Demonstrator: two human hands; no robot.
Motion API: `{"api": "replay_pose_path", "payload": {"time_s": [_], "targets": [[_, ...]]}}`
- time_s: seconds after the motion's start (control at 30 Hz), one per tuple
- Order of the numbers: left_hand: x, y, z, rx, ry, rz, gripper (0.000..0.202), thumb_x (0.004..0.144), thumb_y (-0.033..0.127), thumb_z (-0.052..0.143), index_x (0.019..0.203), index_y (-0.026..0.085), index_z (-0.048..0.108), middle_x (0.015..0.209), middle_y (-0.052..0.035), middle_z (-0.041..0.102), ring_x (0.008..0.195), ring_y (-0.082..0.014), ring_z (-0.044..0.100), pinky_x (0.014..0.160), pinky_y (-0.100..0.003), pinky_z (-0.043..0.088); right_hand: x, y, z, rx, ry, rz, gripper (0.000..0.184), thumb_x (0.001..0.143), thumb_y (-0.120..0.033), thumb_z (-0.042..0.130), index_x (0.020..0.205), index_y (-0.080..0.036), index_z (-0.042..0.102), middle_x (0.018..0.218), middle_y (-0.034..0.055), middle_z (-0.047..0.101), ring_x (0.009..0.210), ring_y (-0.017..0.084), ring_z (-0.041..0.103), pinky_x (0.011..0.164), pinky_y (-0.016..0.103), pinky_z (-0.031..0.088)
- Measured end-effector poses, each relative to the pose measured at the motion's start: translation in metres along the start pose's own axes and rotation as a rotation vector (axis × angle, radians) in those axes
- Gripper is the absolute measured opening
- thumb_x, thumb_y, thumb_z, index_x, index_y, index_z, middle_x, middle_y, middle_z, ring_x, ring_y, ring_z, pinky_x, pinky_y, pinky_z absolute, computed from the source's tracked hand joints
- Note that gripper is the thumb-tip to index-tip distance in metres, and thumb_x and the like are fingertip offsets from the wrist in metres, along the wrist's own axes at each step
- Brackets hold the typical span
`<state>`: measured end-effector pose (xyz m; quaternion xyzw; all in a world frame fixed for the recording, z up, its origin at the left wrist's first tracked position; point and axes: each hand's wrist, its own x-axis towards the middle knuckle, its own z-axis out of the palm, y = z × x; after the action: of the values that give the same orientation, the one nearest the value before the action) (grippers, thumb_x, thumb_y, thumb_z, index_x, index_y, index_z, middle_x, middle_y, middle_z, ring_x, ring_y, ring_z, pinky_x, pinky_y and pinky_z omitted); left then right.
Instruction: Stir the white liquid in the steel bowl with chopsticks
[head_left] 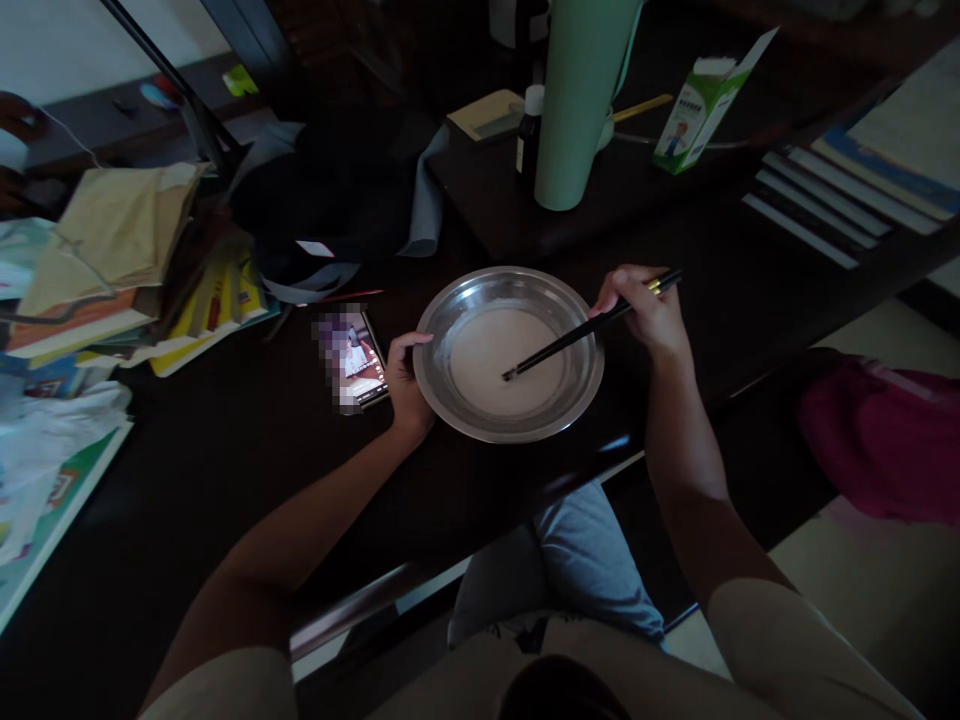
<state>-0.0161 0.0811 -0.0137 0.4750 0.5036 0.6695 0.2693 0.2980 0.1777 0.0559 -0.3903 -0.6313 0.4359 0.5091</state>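
Note:
A round metal bowl (581, 395) stands on the dark table (225, 450) in front of me, holding a pale, milky liquid (499, 360). My left hand (405, 380) grips the bowl's left rim, thumb over the edge. My right hand (645, 310) is closed on a pair of black chopsticks (577, 335), whose tips dip into the liquid near the bowl's middle.
A lit phone (356, 360) lies just left of the bowl. Stacked books and papers (112, 280) fill the left side. Behind the bowl stand a tall green bottle (581, 100), a small dark bottle (529, 130) and a carton (701, 105). Books (847, 190) lie far right; a pink bag (885, 440) sits lower right.

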Motion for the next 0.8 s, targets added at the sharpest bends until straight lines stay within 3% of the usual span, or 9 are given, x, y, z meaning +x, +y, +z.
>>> {"api": "replay_pose_path", "payload": {"time_s": [0.1, 0.17, 0.33, 0.4, 0.6, 0.8], "targets": [[0.0, 0.0, 0.0, 0.002, 0.009, -0.018, 0.027, 0.081, 0.037, 0.091, 0.099, 0.029, 0.074, 0.094, 0.0018, 0.071, 0.083, -0.0172, 0.065, 0.076, -0.032, 0.054, -0.001, -0.004, 0.003, -0.004, -0.144, -0.01, 0.053, 0.082, -0.077, 0.078, 0.062, -0.028, 0.075, 0.062, 0.0003, 0.073, 0.064, 0.02, 0.073, 0.066, 0.038, 0.061], [0.0, 0.0, 0.0, 0.014, 0.015, -0.02, 0.027, 0.079, 0.036, 0.092, 0.098, 0.029, 0.074, 0.093, 0.0017, 0.071, 0.083, -0.0174, 0.066, 0.077, -0.032, 0.054, 0.0, -0.005, 0.005, 0.007, -0.158, -0.045, 0.049, 0.083, -0.074, 0.08, 0.064, -0.028, 0.077, 0.066, 0.0016, 0.075, 0.068, 0.021, 0.075, 0.068, 0.038, 0.061], [0.001, 0.001, 0.0, 0.004, 0.017, -0.019, 0.029, 0.076, 0.034, 0.095, 0.097, 0.029, 0.075, 0.094, 0.0021, 0.072, 0.084, -0.0171, 0.066, 0.076, -0.031, 0.055, 0.003, 0.002, 0.001, 0.032, 0.042, -0.07, 0.052, 0.088, -0.071, 0.077, 0.06, -0.028, 0.073, 0.06, -0.0003, 0.068, 0.059, 0.018, 0.07, 0.066, 0.038, 0.058], [0.001, 0.0, 0.0, -0.003, 0.017, -0.023, 0.028, 0.077, 0.034, 0.095, 0.097, 0.029, 0.075, 0.094, 0.0023, 0.072, 0.085, -0.0167, 0.067, 0.077, -0.031, 0.055, 0.003, 0.004, -0.002, 0.041, 0.066, -0.067, 0.057, 0.09, -0.073, 0.073, 0.057, -0.027, 0.07, 0.056, -0.0009, 0.065, 0.055, 0.017, 0.067, 0.063, 0.037, 0.057], [0.0, -0.001, 0.0, -0.005, 0.018, -0.026, 0.028, 0.079, 0.035, 0.093, 0.099, 0.028, 0.075, 0.095, 0.0019, 0.072, 0.085, -0.017, 0.066, 0.078, -0.03, 0.053, 0.001, -0.002, 0.003, 0.008, -0.166, -0.035, 0.052, 0.08, -0.076, 0.081, 0.064, -0.026, 0.078, 0.065, 0.0013, 0.076, 0.065, 0.02, 0.075, 0.067, 0.036, 0.06], [0.001, 0.0, 0.0, -0.011, 0.019, -0.004, 0.028, 0.076, 0.032, 0.094, 0.096, 0.028, 0.076, 0.092, 0.0024, 0.071, 0.082, -0.0162, 0.065, 0.075, -0.03, 0.053, 0.005, 0.005, -0.001, 0.023, 0.058, -0.068, 0.054, 0.087, -0.074, 0.077, 0.06, -0.026, 0.072, 0.059, 0.0001, 0.067, 0.062, 0.019, 0.073, 0.063, 0.036, 0.058]]}}
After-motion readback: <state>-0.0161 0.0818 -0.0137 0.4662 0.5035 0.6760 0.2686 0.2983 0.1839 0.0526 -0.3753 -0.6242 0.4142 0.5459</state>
